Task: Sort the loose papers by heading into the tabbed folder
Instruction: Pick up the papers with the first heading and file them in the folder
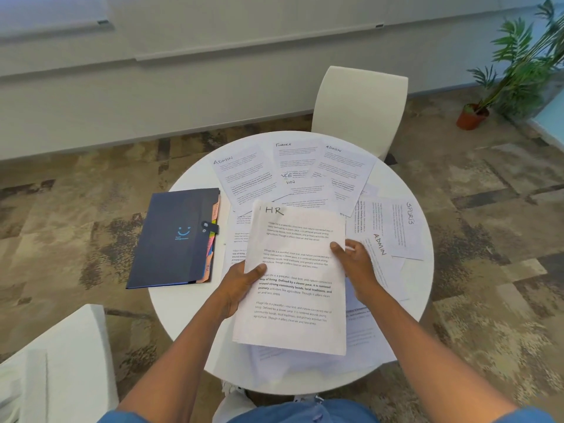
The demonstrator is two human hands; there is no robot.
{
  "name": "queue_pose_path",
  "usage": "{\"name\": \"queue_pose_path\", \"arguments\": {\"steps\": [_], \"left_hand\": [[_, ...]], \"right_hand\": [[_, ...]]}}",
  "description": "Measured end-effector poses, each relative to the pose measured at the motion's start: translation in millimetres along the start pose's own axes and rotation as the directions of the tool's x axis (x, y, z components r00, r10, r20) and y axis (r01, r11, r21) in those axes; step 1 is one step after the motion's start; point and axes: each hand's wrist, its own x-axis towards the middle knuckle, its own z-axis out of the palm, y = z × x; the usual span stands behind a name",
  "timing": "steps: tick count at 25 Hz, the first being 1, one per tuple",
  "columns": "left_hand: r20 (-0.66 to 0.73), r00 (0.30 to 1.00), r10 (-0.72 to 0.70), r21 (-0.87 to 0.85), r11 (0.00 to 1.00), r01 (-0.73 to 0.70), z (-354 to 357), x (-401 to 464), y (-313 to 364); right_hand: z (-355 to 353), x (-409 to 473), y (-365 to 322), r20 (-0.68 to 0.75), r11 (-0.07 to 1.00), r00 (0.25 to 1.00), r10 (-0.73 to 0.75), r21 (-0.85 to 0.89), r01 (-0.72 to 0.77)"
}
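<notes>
HR sheet [294, 279] in both hands, sheets beneath largely hidden.

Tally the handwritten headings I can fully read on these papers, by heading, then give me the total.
ADMIN: 3, at far left, far right and near right
FINANCE: 1
SPORTS: 1
HR: 1, the sheet in both hands
Total: 6
Two more headings are partly covered and not counted.

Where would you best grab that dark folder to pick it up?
Probably the dark folder's near left corner, which overhangs the round table's edge; come from the left. Its right side holds the tabs and clasp.
</notes>
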Motion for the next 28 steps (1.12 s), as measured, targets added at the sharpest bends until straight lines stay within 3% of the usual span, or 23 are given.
{"name": "queue_pose_path", "arguments": {"steps": [3, 12, 19, 28], "left_hand": [[-0.021, 1.000, -0.007, 0.003, 1.000, 0.007, 0.6, 1.6, -0.7], [-0.109, 0.993, 0.044, -0.004, 0.999, -0.045, 5.9, 3.5, 1.9], [-0.146, 0.987, 0.070, 0.015, 0.998, -0.069, 3.1, 4.3, 0.3], [-0.227, 0.963, 0.146, 0.099, 0.987, -0.127, 5.7, 2.9, 2.4]], "right_hand": [[7.1, -8.6, 9.9, 0.180, 0.990, 0.983, 0.045, 0.120, -0.068], [24.9, -16.5, 7.2, 0.145, 0.992, 0.988, -0.049, 0.120, 0.032], [27.1, -17.1, 8.2, 0.193, 0.999, 0.980, -0.051, 0.023, 0.048], [29.5, -11.4, -3.6, 0.169, 0.947, 0.965, -0.199, -0.220, 0.234]]}}
